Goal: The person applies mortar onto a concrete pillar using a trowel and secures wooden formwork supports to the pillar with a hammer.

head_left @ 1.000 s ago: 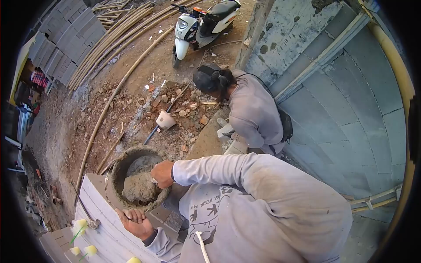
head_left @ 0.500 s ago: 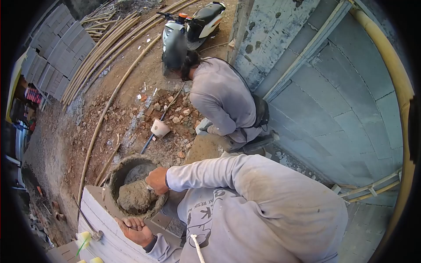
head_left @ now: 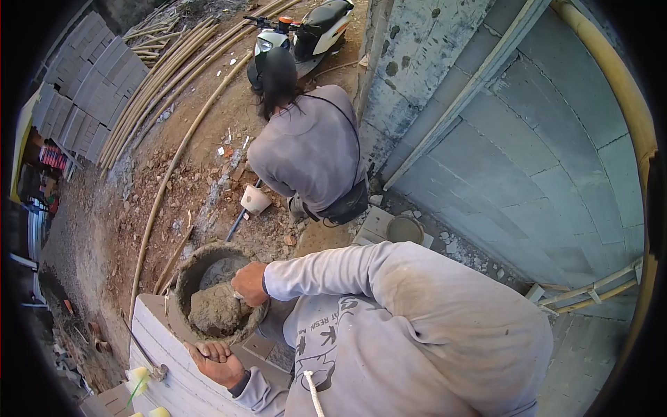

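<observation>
Bucket (head_left: 183,295) sits at about 8 o'clock from frame centre, with a heap of wet mortar (head_left: 214,309) inside, mostly on the near side. What supports the bucket is hidden.

Right hand (head_left: 250,283) at the bucket's 3 o'clock, closed in a fist round a tool handle (head_left: 239,297); only a pale bit shows, and any blade is buried. Left hand (head_left: 218,363) at 6 o'clock, fingers curled, just off or on the rim; can't tell if it grips anything.

Pale blocks (head_left: 163,337) run along the bucket's 7 to 9 o'clock side. Hammer (head_left: 159,373) lies on them at 7 to 8 o'clock. White pail (head_left: 256,200) on the rubble at 1 o'clock, co-worker (head_left: 309,149) past it, back to camera.

Risks, my read:
- Heap looks thick and heavy. Lift fast or tilted and it could slump over the rim.
- Hard prying from 3 o'clock could rock the bucket if the left hand isn't bracing it.
- Wet mortar could make the grip slip.
- Hammer's loose; a knock to the blocks could shift it.
</observation>
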`<action>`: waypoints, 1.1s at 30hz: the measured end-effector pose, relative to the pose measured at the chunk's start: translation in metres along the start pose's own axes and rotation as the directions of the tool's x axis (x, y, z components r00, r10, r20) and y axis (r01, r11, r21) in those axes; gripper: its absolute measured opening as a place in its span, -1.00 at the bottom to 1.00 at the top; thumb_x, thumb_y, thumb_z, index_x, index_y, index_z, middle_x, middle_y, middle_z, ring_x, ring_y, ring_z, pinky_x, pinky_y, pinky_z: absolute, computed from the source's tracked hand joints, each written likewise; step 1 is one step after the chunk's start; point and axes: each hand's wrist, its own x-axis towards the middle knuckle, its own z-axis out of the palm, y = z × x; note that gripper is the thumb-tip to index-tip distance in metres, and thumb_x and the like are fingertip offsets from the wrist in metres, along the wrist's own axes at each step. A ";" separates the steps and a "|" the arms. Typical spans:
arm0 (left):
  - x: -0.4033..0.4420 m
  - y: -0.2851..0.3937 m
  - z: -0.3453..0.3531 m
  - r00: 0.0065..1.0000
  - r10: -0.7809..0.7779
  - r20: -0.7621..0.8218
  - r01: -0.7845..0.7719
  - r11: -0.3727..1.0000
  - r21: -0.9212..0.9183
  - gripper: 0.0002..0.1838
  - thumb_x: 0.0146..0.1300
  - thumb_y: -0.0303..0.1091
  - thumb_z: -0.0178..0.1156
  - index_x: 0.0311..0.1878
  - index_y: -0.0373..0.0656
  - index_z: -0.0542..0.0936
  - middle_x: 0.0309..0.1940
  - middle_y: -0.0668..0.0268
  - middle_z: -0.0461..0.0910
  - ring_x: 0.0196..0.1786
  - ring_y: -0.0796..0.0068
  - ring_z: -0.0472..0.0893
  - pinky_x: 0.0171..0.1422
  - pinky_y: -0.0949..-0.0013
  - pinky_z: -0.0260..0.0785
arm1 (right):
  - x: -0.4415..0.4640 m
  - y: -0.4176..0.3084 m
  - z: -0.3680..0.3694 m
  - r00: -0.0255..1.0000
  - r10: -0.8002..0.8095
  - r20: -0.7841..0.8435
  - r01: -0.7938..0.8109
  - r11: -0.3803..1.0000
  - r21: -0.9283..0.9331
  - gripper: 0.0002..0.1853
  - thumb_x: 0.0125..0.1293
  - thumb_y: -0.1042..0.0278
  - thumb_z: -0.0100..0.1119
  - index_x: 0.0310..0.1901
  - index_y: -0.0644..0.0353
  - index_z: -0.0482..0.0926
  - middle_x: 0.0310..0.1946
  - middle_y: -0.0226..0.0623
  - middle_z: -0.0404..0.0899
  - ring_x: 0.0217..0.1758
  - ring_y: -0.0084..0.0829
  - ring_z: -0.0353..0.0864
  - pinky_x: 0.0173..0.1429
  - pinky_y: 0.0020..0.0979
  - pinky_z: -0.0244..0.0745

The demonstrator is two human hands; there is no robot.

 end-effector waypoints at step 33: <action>0.003 0.001 0.001 1.000 -0.023 -0.021 0.023 1.000 -0.017 -0.53 0.40 -0.03 -0.11 -0.63 -0.02 0.21 -0.81 0.48 0.01 -0.79 0.63 -0.05 -0.71 0.51 -0.15 | 0.000 0.001 -0.001 1.000 -0.019 0.023 0.019 1.000 0.018 -0.76 -0.16 0.40 0.12 -0.43 0.34 0.62 -0.39 0.08 0.60 -0.24 -0.01 0.61 -0.17 -0.16 0.52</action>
